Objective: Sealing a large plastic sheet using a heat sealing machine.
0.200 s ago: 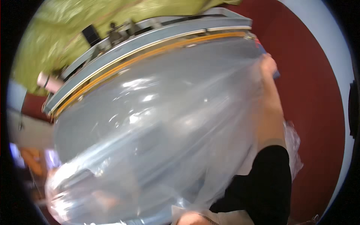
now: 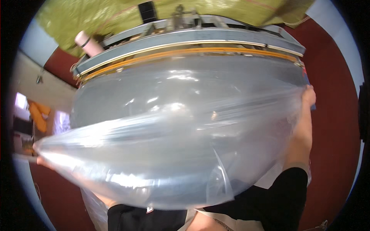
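Observation:
A wide sheet of clear plastic film (image 2: 169,161) is stretched between my two hands across the front of me. Far out on the left, my left hand (image 2: 43,161) is closed on the film's gathered edge. My right hand (image 2: 309,96) grips its other edge, higher up at the right end of a grey worktop (image 2: 96,98). Between the hands the film pulls into long creases, and its near part sags toward my chest. Behind the worktop runs a long metal bar (image 2: 192,37) with an orange strip (image 2: 185,54) along its lower side.
Yellow-green woven sheeting (image 2: 246,11) covers the area behind the bar. A pink roll (image 2: 88,43) stands by the bar's left end, and a dark flat piece (image 2: 147,12) rises behind it. More crumpled clear plastic (image 2: 94,210) hangs at lower left. The wall (image 2: 331,127) is dark red below, pale above.
My view has swung, so the bar looks more level. My left hand has come up and outward to the left, and the film is spread tighter. My right hand keeps its grip.

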